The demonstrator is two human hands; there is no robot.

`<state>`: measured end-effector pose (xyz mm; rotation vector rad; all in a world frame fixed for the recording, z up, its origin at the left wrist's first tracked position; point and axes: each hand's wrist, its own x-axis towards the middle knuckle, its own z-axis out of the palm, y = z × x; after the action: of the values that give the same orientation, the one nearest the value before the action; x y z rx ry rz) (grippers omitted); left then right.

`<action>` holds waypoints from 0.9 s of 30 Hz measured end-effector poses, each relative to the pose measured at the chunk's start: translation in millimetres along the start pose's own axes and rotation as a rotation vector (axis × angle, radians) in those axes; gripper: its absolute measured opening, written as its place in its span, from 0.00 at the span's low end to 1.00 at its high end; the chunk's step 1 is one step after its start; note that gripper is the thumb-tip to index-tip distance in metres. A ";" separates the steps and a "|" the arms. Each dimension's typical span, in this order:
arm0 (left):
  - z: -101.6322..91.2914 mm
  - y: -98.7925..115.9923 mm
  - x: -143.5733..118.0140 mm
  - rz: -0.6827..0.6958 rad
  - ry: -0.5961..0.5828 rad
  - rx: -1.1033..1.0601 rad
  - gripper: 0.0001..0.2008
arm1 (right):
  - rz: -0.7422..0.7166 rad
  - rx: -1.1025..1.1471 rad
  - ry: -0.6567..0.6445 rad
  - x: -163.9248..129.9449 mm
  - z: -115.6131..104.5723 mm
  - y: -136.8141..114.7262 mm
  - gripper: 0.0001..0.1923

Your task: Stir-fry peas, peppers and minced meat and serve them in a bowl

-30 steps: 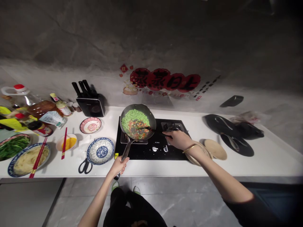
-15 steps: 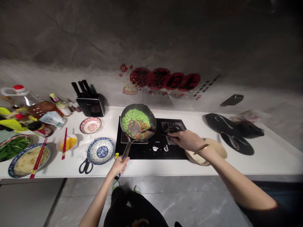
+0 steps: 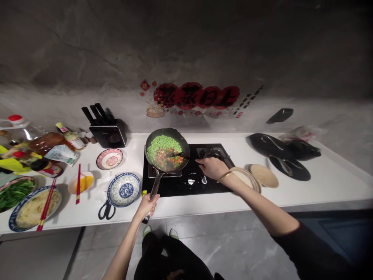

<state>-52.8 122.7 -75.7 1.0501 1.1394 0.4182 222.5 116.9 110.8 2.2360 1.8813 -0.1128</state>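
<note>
Left hand (image 3: 148,204) closed round the end of the pan handle (image 3: 153,187). Frying pan (image 3: 167,149) sits on the left burner of the black hob (image 3: 186,182), loaded with green and red diced vegetables. Right hand (image 3: 211,167) grips a dark spatula (image 3: 186,157), blade apparently in the food. Risk: vigorous stirring could push pieces over the low rim; handle overhangs the near counter edge.

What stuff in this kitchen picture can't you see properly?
Head view only:
- Spatula: its handle end is hidden inside the right hand.
- Pan handle: its end is covered by the left hand.
- Plate of greens: cut off by the left edge.
- Bottle labels: too small to read.
- Dark things far right: blurred.
</note>
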 end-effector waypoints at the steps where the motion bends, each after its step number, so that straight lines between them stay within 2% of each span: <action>1: -0.1 -0.9 0.5 0.001 0.000 -0.002 0.23 | -0.008 0.003 -0.019 -1.9 -4.5 4.7 0.21; 5: -0.3 -4.6 2.6 0.009 -0.006 -0.013 0.23 | 0.009 -0.047 -0.051 -11.2 -23.8 22.1 0.20; 8: -0.4 -5.6 3.1 0.004 -0.008 -0.012 0.23 | -0.007 -0.081 -0.101 -11.5 -25.5 23.3 0.20; 10: -0.3 -4.9 2.7 0.002 -0.005 -0.008 0.23 | -0.035 -0.056 -0.085 -8.2 -18.2 17.5 0.20; 15: -0.2 -0.8 0.6 -0.001 -0.007 -0.003 0.22 | -0.009 0.059 0.069 0.1 9.2 -5.9 0.21; 19: -1.5 0.3 0.9 0.002 -0.009 -0.012 0.23 | -0.085 0.041 0.080 -2.6 19.6 -16.0 0.21; 27: -1.0 0.1 -0.5 -0.007 -0.014 -0.044 0.23 | -0.059 -0.006 -0.051 -29.1 -10.7 4.9 0.20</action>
<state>-53.8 122.8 -75.3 1.0089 1.1169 0.4276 221.2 90.4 127.5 2.1535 1.9188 -0.1719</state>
